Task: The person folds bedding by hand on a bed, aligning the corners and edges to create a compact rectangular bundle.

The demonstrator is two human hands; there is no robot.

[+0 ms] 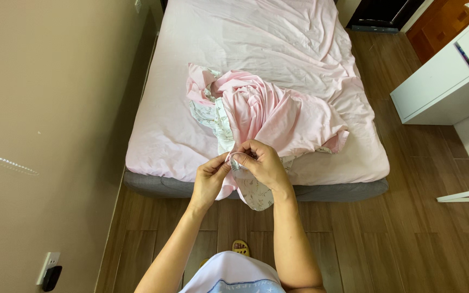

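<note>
Over the bed [169, 146] foot, we pinch the cover [267, 114]: left hand [210, 178] and right hand [264, 163] both grip its edge. Holding it close likely helps us find the opening.

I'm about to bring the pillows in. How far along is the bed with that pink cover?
Looks done: a pink fitted sheet covers the mattress, though wrinkled. In hand: the left hand and right hand pinch one edge of the pink duvet cover at the foot of the bed, its floral inner side showing. Left: the cover lies bunched in a heap, not spread out.
</note>
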